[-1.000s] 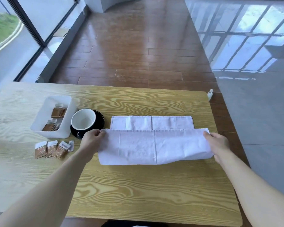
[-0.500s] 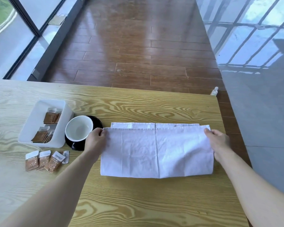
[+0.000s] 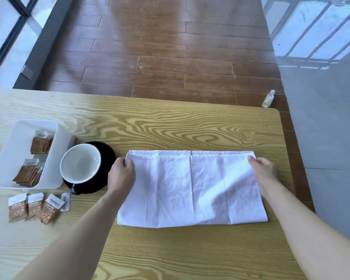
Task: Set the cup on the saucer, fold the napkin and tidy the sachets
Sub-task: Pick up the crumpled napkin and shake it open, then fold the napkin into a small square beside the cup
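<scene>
Lying folded in half on the wooden surface (image 3: 170, 128), the white napkin (image 3: 192, 188) is creased, far edges roughly aligned, fold toward the person. Left hand (image 3: 120, 175) pinches the far-left corner; right hand (image 3: 266, 171) pinches the far-right corner. White cup (image 3: 80, 162) sits on the black saucer (image 3: 107, 152), just left of the napkin. White tray (image 3: 10, 150), beside the saucer, holds two stacks of brown sachets (image 3: 39, 143). Three more loose sachets (image 3: 34, 207) lie on the surface near the tray's near end, a small white packet (image 3: 65, 201) next to them.
</scene>
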